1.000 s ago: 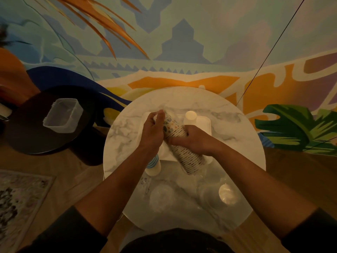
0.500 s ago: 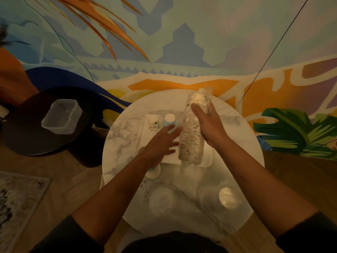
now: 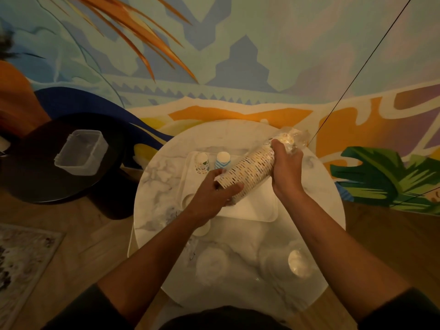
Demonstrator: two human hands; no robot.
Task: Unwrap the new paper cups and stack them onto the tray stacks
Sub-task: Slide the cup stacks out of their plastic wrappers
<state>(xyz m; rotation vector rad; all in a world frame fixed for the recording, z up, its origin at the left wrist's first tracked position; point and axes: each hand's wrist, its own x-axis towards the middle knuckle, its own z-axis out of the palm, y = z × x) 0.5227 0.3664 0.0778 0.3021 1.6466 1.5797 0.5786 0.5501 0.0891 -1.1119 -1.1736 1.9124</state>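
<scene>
No legible writing. One cup sleeve [image 3: 247, 172] is gripped by left hand [image 3: 212, 196] and right hand [image 3: 284, 167], tilted above tray [image 3: 257, 210]; two stacks [image 3: 222, 160] on tray.

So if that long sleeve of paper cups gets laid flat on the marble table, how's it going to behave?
The sleeve of paper cups is round and tapered, so it would probably roll in a curve. The nested cups could bend apart or slide out where the left hand holds the unwrapped end. It's likely light; the right hand lifts it easily.
</scene>
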